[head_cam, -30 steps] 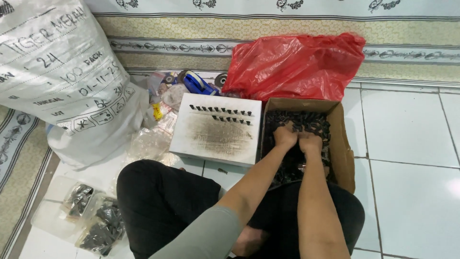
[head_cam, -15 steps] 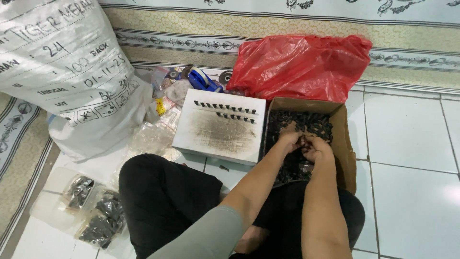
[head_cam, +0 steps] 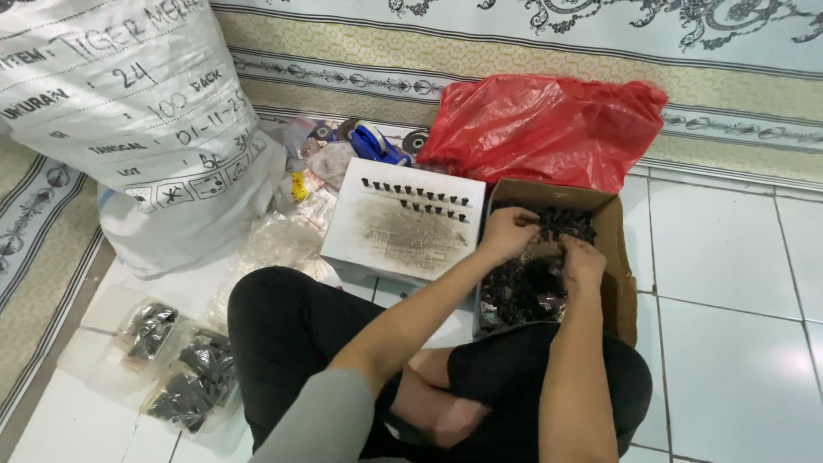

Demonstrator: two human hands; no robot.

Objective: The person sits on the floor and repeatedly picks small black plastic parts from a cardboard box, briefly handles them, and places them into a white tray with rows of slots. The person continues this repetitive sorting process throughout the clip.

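On my far left the big white sack is cut off by the frame edge, and the clear packets by my knee hold dark bits too small to identify. The white box carries rows of small black pieces standing on its lid. My left hand and right hand reach into the cardboard box, fingers curled among the small dark parts (whether either actually grips one, I cannot tell).
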